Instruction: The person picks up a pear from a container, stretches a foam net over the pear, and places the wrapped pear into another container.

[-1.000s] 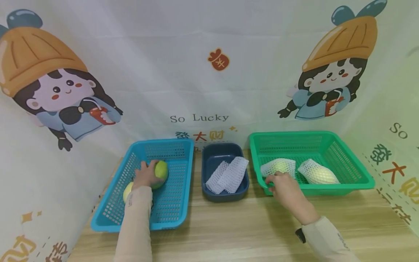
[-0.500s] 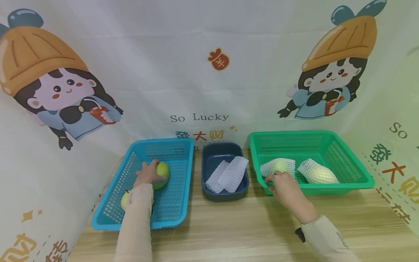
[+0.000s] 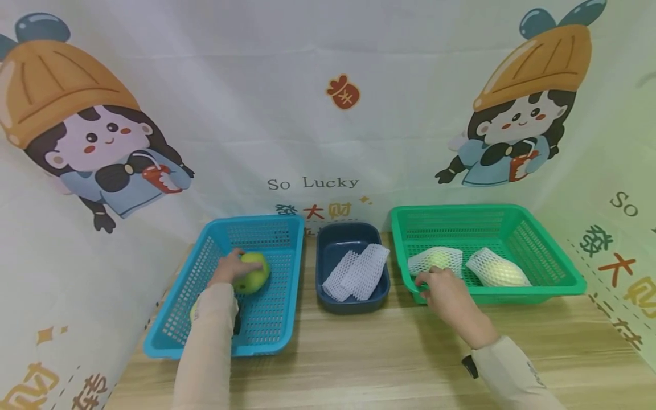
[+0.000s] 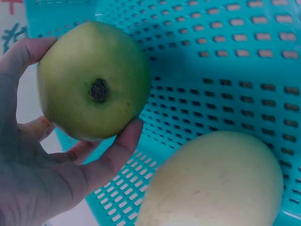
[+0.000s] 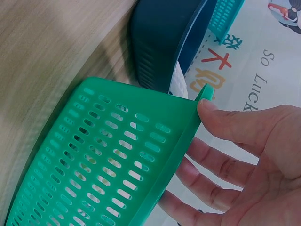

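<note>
My left hand (image 3: 232,269) is inside the blue basket (image 3: 294,285), its thumb and fingers around a round green fruit (image 3: 254,274). In the left wrist view the green fruit (image 4: 94,80) shows a dark, dry blossom end. A pale yellow fruit (image 4: 211,183) lies near it in the basket, mostly hidden by my sleeve in the head view. My right hand (image 3: 451,302) grips the near left rim of the green basket (image 3: 543,293); the right wrist view has the thumb on the rim and the fingers behind it. Two fruits in white foam nets (image 3: 435,262) lie in that basket.
Between the baskets stands a dark blue tub (image 3: 353,306) with white foam nets (image 3: 364,273) lying in it, one reaching over its right rim. A wooden table (image 3: 348,359) carries everything. A printed white cloth (image 3: 246,102) rises behind and at both sides.
The left hand has turned the green fruit, so its dark end now shows, and shifted it slightly right. The yellow fruit has shifted toward the near side. My right hand stays on the rim.
</note>
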{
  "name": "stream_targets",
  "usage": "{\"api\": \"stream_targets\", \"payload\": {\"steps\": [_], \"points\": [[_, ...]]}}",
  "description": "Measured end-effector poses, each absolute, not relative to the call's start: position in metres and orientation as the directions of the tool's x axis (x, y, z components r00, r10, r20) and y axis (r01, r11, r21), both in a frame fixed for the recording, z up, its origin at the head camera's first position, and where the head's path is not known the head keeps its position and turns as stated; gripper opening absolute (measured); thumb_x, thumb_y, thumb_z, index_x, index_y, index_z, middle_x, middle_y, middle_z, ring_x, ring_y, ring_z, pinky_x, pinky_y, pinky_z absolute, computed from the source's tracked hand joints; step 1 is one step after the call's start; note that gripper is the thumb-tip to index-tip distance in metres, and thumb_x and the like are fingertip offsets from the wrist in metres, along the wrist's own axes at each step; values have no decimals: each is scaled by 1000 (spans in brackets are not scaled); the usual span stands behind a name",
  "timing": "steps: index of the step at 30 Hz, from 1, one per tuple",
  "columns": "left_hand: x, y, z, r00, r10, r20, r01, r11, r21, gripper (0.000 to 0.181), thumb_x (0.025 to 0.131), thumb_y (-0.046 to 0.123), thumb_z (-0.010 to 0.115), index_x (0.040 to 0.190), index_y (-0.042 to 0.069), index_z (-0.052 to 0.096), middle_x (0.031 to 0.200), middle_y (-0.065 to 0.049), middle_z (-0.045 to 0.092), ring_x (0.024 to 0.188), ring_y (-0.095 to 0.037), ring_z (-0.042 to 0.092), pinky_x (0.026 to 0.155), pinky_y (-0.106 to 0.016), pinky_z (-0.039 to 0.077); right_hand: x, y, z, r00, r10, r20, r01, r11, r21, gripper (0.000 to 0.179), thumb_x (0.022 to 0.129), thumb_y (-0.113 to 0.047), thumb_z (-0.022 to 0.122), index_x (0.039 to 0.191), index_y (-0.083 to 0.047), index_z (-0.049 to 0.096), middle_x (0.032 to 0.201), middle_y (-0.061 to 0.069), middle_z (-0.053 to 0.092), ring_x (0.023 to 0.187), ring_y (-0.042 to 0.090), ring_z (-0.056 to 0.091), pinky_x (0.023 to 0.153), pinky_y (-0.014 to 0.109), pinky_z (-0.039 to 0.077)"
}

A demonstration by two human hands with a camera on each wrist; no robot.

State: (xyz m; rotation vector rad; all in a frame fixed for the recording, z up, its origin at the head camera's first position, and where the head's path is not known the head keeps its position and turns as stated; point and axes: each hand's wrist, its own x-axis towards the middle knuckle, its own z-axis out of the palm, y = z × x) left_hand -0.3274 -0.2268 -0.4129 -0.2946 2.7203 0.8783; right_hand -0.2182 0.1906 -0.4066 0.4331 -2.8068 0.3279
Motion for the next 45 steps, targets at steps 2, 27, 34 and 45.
{"api": "stream_targets", "payload": {"steps": [2, 27, 34, 45], "points": [[-328, -228, -408, -943, -90, -322, -276, 751, 600, 78, 84, 42, 56, 143, 4, 23, 131, -35, 32, 102, -41, 48, 71, -46, 51, -218, 191, -407, -916, -257, 306, -321, 930, -181, 17, 69, -2, 77, 84, -7, 70, 80, 12, 64, 67, 27, 56, 54, 33, 50], [-275, -175, -351, -944, 215, -252, -54, 651, 757, 72, 82, 39, 66, 141, 17, 31, 119, -24, 51, 98, -30, 58, 66, -36, 55, -218, 191, -407, -910, -269, 315, -335, 926, -175, 17, 69, -3, 77, 84, -7, 70, 78, 11, 64, 66, 26, 56, 55, 33, 49], [-251, -141, -357, -938, 272, -215, 24, 670, 742, 69, 76, 35, 71, 136, 19, 40, 112, -19, 54, 86, -25, 59, 59, -34, 54, -219, 191, -407, -910, -270, 313, -333, 928, -166, 17, 69, -3, 77, 84, -6, 70, 79, 12, 64, 65, 26, 55, 56, 34, 49], [-215, -99, -379, -888, 442, -123, 227, 656, 720, 66, 71, 37, 74, 129, 20, 48, 108, -12, 50, 93, -23, 51, 67, -34, 50, -217, 191, -407, -915, -267, 303, -327, 930, -167, 17, 71, -3, 77, 85, -6, 70, 79, 12, 64, 65, 27, 55, 55, 34, 50]]}}
